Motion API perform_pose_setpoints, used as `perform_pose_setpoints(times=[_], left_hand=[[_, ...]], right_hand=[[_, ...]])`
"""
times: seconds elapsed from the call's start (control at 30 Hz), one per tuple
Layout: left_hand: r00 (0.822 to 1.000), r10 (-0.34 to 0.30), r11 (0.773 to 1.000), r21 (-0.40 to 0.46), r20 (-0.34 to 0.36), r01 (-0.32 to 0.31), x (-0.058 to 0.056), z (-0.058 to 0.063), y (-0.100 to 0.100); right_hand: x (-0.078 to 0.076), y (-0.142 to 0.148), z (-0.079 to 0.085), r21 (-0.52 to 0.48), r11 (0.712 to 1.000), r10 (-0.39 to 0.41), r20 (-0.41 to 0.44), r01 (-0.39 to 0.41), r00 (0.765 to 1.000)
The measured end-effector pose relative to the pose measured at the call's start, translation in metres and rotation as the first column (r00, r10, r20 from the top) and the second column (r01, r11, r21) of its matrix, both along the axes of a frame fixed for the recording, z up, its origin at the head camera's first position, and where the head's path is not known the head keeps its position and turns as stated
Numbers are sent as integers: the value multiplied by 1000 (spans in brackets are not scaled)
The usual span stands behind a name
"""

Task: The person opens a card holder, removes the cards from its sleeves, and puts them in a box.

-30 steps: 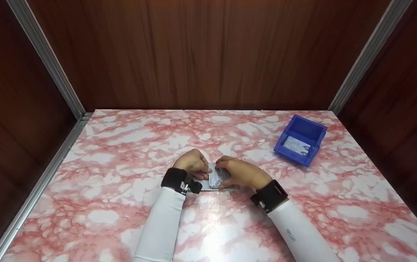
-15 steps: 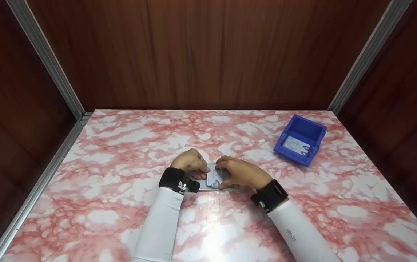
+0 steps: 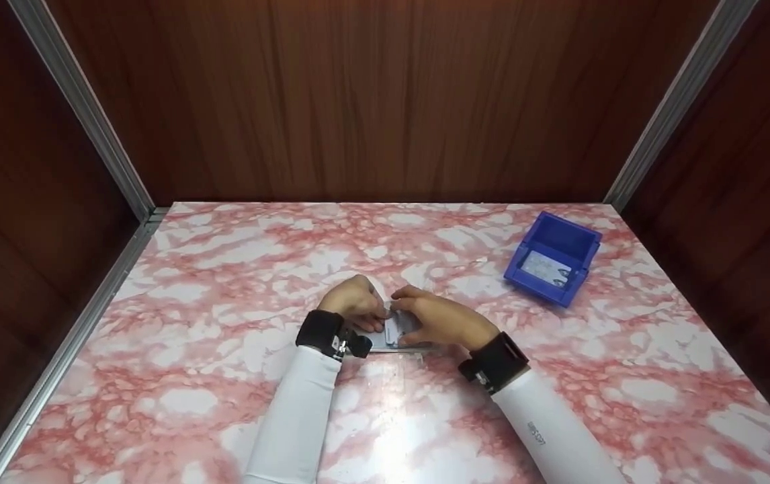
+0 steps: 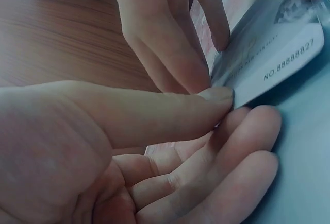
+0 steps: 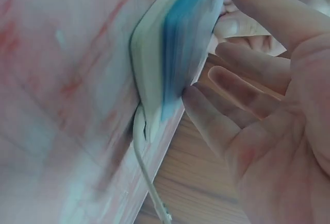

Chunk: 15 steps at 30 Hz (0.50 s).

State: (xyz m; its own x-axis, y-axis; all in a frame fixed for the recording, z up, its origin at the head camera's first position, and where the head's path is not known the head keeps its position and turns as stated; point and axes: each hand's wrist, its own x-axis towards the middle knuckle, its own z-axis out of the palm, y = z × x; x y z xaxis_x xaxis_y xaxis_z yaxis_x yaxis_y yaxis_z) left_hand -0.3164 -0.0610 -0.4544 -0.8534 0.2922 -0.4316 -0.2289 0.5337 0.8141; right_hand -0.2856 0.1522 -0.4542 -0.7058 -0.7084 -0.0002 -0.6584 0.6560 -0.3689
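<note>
A white card (image 4: 289, 62) printed "NO.88888827" lies at the top of a blue-edged stack of cards (image 5: 178, 54). Under the stack is a pale, flat base (image 5: 146, 64) with a thin strap or cord (image 5: 142, 157) at its end. My left hand (image 3: 353, 301) pinches one corner of the card, thumb on top and fingertips below. From the other side, my right hand (image 3: 449, 321) spans the stack, holding it between thumb and fingertips. In the right wrist view, one fingertip (image 5: 191, 92) is right at the blue edges.
A blue open box (image 3: 583, 245) stands at the right of the red-and-white marbled table (image 3: 210, 403), with another printed card (image 3: 546, 269) inside it. Dark wood panels (image 3: 385, 101) close off the back and both sides.
My left hand shifted slightly left with the card corner, then came back right. My right hand has edged a little left over the stack. The blue box stays in place.
</note>
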Motion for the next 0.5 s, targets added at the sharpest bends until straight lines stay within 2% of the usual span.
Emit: perform_pose_setpoints(times=[0.3, 0.5], left_hand=[[1000, -22, 1000, -13, -1, 22, 0, 1, 3], [1000, -24, 1000, -16, -18, 24, 2, 1, 3]], right_hand=[[0, 1, 1, 11, 1000, -1, 15, 1, 1000], [1, -1, 1, -10, 1000, 18, -12, -18, 1000]])
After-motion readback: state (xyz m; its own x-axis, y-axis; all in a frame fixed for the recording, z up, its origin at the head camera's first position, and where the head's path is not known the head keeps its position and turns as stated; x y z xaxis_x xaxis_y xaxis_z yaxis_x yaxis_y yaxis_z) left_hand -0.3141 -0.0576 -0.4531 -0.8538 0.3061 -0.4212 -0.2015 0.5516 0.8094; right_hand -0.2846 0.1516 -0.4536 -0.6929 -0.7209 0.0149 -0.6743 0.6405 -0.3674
